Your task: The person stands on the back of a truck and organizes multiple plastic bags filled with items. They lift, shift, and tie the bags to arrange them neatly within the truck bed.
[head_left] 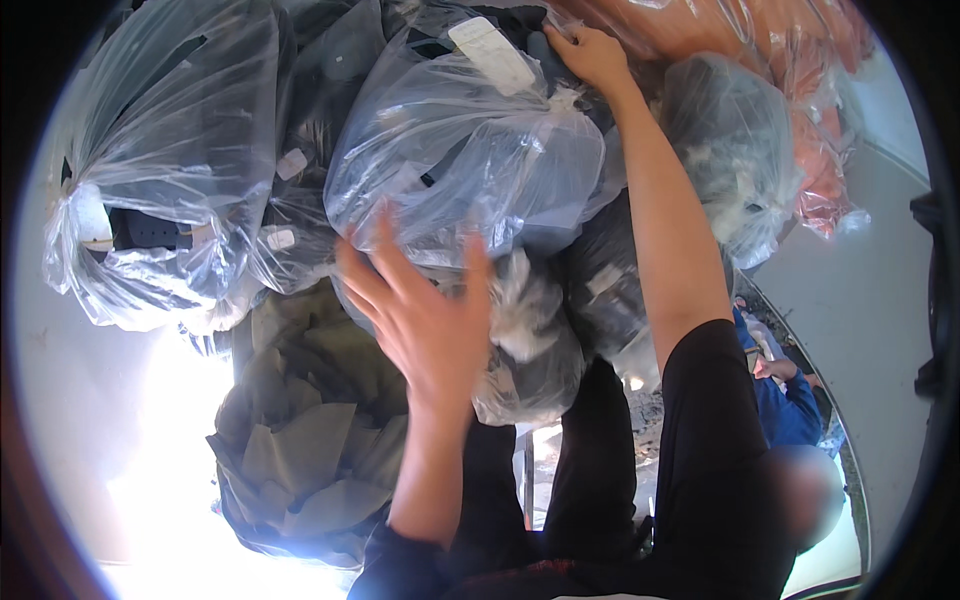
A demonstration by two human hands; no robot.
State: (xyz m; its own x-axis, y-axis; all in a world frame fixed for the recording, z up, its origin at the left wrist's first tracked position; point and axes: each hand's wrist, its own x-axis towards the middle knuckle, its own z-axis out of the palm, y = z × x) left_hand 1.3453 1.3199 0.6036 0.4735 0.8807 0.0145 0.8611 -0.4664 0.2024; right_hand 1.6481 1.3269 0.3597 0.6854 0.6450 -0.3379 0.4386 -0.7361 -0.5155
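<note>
A large clear plastic bag [470, 165] with dark contents lies in the middle, its gathered knot on the right side. A white label [492, 56] shows at its far end. My left hand [425, 315] is slightly smeared by motion, fingers spread, over the bag's near edge; whether it touches the plastic I cannot tell. Farther off, my right hand [592, 60] is closed on plastic at the bag's far right corner. My right arm reaches along the bag's right side.
Another clear bag [190, 130] with dark contents stands at the left, a greyish one [725, 140] at the right. Orange-filled bags [700, 30] lie far right. A dark open bag [310, 450] sits near left. Below at right is a person in blue [790, 405].
</note>
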